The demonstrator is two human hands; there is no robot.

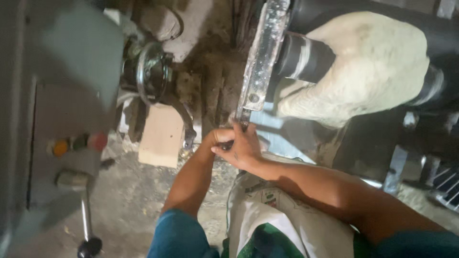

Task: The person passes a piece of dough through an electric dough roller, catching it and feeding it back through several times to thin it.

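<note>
Both hands, the left hand (217,139) and right hand (245,149), are closing around the near end of a long, scuffed, grey metal bar (260,57), which is pointing away, slightly rightward, beside the black roller (306,55); dirt floor (129,200) is lying open leftward.

Grey machine panel (62,119) with orange, green and red buttons (79,143); white-and-green sack (282,220); black pipe (306,57)

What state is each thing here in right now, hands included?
Left hand: closed on the lower end of the metal bar.
Right hand: closed over the same end.
Metal bar: tilted, scuffed and pale.
Handwheel: upright on the machine, untouched.
Machine lever: hanging down, untouched.
White sack: open-topped, below the hands.
</note>
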